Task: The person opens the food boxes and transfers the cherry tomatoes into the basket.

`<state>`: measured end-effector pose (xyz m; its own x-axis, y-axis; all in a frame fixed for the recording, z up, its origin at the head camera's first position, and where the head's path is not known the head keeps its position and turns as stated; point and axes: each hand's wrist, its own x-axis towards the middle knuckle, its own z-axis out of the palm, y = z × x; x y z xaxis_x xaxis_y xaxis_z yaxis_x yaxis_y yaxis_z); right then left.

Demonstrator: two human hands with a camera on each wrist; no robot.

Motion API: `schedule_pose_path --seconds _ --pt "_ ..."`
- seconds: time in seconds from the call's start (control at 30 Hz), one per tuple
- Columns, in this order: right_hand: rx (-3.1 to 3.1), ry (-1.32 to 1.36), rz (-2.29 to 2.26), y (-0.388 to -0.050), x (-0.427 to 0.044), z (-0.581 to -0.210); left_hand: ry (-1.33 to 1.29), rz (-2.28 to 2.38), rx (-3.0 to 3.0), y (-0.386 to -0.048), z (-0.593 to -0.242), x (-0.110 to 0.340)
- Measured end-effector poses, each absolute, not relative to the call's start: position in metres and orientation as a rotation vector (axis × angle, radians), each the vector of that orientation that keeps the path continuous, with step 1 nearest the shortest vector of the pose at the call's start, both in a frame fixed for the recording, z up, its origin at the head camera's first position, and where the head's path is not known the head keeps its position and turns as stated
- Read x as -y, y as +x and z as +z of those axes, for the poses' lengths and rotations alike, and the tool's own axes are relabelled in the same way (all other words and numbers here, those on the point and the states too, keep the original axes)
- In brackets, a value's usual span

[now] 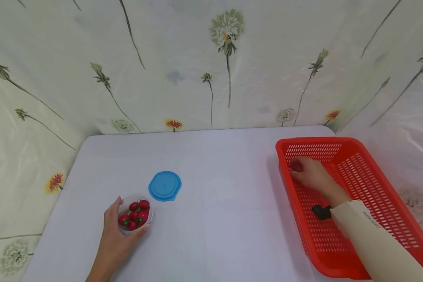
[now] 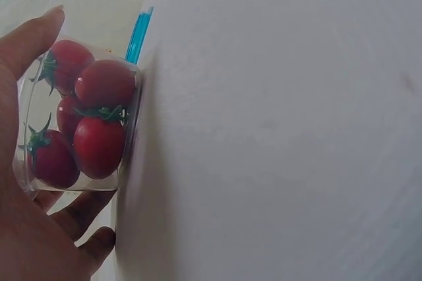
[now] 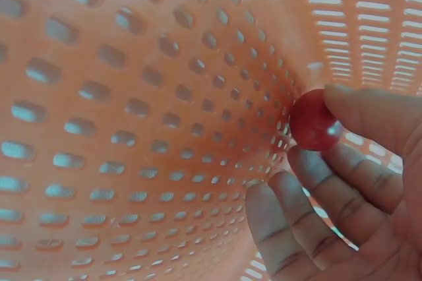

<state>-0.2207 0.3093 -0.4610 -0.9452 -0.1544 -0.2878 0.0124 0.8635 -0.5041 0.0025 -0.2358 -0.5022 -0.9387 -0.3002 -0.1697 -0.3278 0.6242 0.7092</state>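
My left hand point(image 1: 117, 235) holds a small clear plastic container point(image 1: 126, 201) on the white table, thumb on one side and fingers on the other. Inside it are several red cherry tomatoes point(image 1: 134, 215) with green stems. Just beyond it lies a round blue lid point(image 1: 165, 185) with a small tab. My right hand point(image 1: 311, 175) is down in the red basket point(image 1: 313, 260), close to its left wall. In the right wrist view, its thumb and fingers pinch a single round red cherry tomato point(image 3: 315, 120) near the perforated side.
The basket with slotted walls stands along the right side of the white table point(image 1: 229, 203). A black device point(image 1: 321, 212) sits at the right sleeve's cuff. Behind the table hangs a pale cloth point(image 1: 183, 47) printed with dandelions.
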Motion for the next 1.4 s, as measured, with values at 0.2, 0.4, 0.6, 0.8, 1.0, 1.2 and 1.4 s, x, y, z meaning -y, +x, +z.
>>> schedule_pose_path --seconds 0.2,0.4,0.6,0.8,1.0,1.2,1.4 --pt "-2.719 -0.11 -0.727 -0.22 -0.308 -0.46 -0.543 1.227 -2.801 0.002 -0.502 0.234" --pt "-2.722 -0.122 -0.723 -0.217 -0.308 -0.456 -0.544 1.222 -2.811 0.001 -0.505 0.234" --pt "-2.783 -0.154 -0.703 -0.213 -0.307 -0.45 -0.544 1.244 -2.797 0.001 -0.508 0.234" --pt "-2.892 -0.184 -0.734 -0.21 -0.298 -0.44 -0.538 1.267 -2.799 0.001 -0.51 0.236" --pt "-2.998 -0.263 -0.862 -0.206 -0.27 -0.412 -0.557 1.277 -2.816 0.0 -0.512 0.237" --pt "-2.988 -0.411 -0.894 -0.196 -0.227 -0.378 -0.552 1.272 -2.811 0.001 -0.509 0.237" --pt "-2.899 -0.652 -0.825 -0.185 -0.185 -0.362 -0.545 1.283 -2.799 0.001 -0.507 0.237"
